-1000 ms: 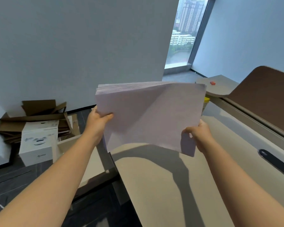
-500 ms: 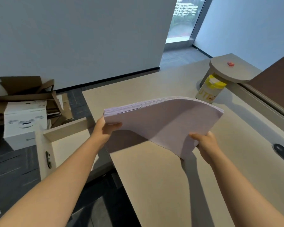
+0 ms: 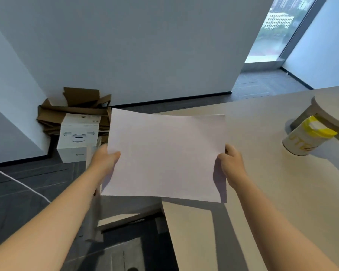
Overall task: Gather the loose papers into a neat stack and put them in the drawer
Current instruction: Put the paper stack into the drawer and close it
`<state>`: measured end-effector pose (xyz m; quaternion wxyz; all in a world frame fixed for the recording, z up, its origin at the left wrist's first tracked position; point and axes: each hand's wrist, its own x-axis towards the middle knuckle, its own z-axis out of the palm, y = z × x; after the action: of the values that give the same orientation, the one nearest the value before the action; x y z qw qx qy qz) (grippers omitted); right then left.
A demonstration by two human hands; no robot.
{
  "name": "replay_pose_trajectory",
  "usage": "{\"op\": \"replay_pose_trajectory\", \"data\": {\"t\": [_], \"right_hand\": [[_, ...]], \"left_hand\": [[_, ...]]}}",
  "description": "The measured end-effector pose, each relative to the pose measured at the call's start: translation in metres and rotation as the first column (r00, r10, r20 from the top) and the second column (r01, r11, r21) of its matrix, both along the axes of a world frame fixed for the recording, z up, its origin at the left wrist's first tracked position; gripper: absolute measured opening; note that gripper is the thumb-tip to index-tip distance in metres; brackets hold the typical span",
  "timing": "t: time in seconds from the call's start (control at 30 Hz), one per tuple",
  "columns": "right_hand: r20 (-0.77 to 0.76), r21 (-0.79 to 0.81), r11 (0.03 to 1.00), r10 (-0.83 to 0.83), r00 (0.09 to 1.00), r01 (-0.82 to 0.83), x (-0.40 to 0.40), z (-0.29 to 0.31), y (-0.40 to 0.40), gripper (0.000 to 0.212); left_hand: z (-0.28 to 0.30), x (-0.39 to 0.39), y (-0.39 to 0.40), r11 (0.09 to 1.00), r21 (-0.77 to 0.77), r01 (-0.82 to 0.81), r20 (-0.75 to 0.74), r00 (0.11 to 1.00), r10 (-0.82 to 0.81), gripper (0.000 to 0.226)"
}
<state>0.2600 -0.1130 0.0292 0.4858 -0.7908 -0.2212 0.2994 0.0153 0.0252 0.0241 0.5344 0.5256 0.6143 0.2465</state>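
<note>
- Paper stack [image 3: 164, 157] held flat in the air, over the worktop's [image 3: 262, 182] left edge.
- Left hand [image 3: 104, 161] grasps the stack's left edge, thumb on top.
- Right hand [image 3: 231, 165] grasps its right edge.

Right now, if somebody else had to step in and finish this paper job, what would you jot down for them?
Left hand: grips the left edge of the paper stack, thumb on top.
Right hand: grips the right edge of the same stack.
Stack: gathered, held flat in the air over the near left corner of the desk, partly past its edge.
Drawer: seems to be open below the stack, left of the desk, mostly hidden by the papers and the left arm.
Done: papers gathered into one stack.
Left: lower the stack into the drawer and let go. Whether the drawer must then be shut, the task does not say.
</note>
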Motion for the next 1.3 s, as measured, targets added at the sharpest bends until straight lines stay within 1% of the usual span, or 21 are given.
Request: {"op": "replay_pose_trajectory", "data": {"t": [0.03,0.1,0.17,0.27,0.37,0.4,0.47,0.5,0.6,0.67,0.7,0.73,0.77,0.87,0.93,1.03,1.1,1.17,1.3], "right_hand": [[-0.005,-0.015,0.999,0.034,0.999,-0.034,-0.01,-0.002,0.01,0.018],[-0.014,-0.03,0.996,0.079,0.997,-0.08,-0.031,-0.006,0.032,0.024],[-0.02,-0.055,0.99,0.131,0.991,-0.132,-0.054,-0.006,0.052,0.03],[-0.017,-0.081,0.971,0.222,0.975,-0.223,-0.086,-0.009,0.08,0.034],[0.004,-0.147,0.939,0.316,0.949,-0.312,-0.112,-0.019,0.101,0.035],[0.017,-0.177,0.928,0.335,0.942,-0.327,-0.119,-0.023,0.105,0.035],[0.075,-0.248,0.907,0.368,0.927,-0.34,-0.128,-0.029,0.106,0.036],[0.106,-0.277,0.898,0.382,0.918,-0.341,-0.129,-0.032,0.105,0.039],[0.179,-0.371,0.869,0.412,0.894,-0.327,-0.125,-0.043,0.102,0.042],[0.224,-0.438,0.84,0.447,0.866,-0.32,-0.119,-0.047,0.097,0.032],[0.239,-0.467,0.823,0.469,0.85,-0.323,-0.117,-0.049,0.094,0.025],[0.252,-0.492,0.805,0.496,0.831,-0.331,-0.116,-0.05,0.091,0.023],[0.268,-0.514,0.787,0.526,0.807,-0.342,-0.116,-0.052,0.088,0.027],[0.299,-0.557,0.745,0.592,0.749,-0.367,-0.111,-0.057,0.083,0.044],[0.311,-0.561,0.737,0.61,0.729,-0.377,-0.105,-0.061,0.081,0.05],[0.371,-0.572,0.731,0.635,0.677,-0.373,-0.095,-0.069,0.08,0.051],[0.411,-0.579,0.728,0.65,0.639,-0.367,-0.09,-0.073,0.078,0.049],[0.445,-0.58,0.729,0.657,0.608,-0.363,-0.087,-0.078,0.076,0.048],[0.497,-0.587,0.726,0.673,0.548,-0.359,-0.084,-0.088,0.07,0.049]], "left_hand": [[0.0,-0.013,0.004,0.999,-0.044,-0.03,0.015,0.999,0.031,0.033],[-0.001,-0.04,0.017,0.99,-0.106,-0.089,0.031,0.995,0.093,0.03],[-0.006,-0.069,0.026,0.985,-0.115,-0.13,-0.004,0.991,0.131,0.031],[-0.005,-0.104,0.037,0.984,-0.046,-0.17,-0.08,0.983,0.166,0.032],[-0.006,-0.134,0.041,0.983,0.038,-0.181,-0.174,0.967,0.185,0.015],[-0.006,-0.141,0.041,0.978,0.063,-0.201,-0.182,0.961,0.209,0.011],[-0.011,-0.157,0.041,0.97,0.084,-0.23,-0.187,0.952,0.242,0.024],[-0.015,-0.163,0.04,0.966,0.088,-0.245,-0.189,0.948,0.257,0.025],[-0.026,-0.175,0.034,0.963,0.095,-0.253,-0.208,0.941,0.268,0.01],[-0.036,-0.175,0.031,0.97,0.064,-0.233,-0.223,0.944,0.241,0.009],[-0.042,-0.172,0.031,0.972,0.045,-0.231,-0.226,0.945,0.235,0.012],[-0.049,-0.168,0.031,0.973,0.02,-0.229,-0.225,0.947,0.228,0.02],[-0.054,-0.163,0.03,0.973,-0.007,-0.229,-0.222,0.95,0.222,0.023],[-0.07,-0.14,0.029,0.971,-0.061,-0.229,-0.191,0.958,0.214,0.008],[-0.08,-0.124,0.029,0.976,-0.088,-0.2,-0.18,0.967,0.182,0.01],[-0.1,-0.103,0.031,0.981,-0.115,-0.154,-0.164,0.977,0.134,0.012],[-0.113,-0.088,0.031,0.983,-0.122,-0.138,-0.175,0.978,0.115,0.021],[-0.126,-0.075,0.031,0.986,-0.129,-0.106,-0.205,0.976,0.078,0.027],[-0.146,-0.048,0.027,0.99,-0.139,-0.028,-0.281,0.96,-0.013,0.029]]}}
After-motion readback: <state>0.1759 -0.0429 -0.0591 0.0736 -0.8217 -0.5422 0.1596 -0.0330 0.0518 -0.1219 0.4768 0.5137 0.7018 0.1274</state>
